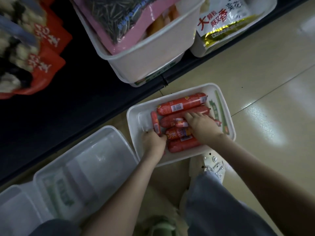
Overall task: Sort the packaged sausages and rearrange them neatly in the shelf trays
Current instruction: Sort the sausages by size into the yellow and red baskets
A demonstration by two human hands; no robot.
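I note left hand (154, 141) clenched around small sausage (156, 122); just right of that grip, right hand (202, 127) lies released on big sausages (182, 103) in tray (130, 120).

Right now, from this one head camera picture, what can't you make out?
Head view: the right hand covers some sausages, so the count in the white tray is unclear.
Head view: the left hand itself hides whether it grips the small sausage.
Head view: the red packets, top left, are too blurred to read.
Head view: the lower shelf tray is hidden by the bin above.
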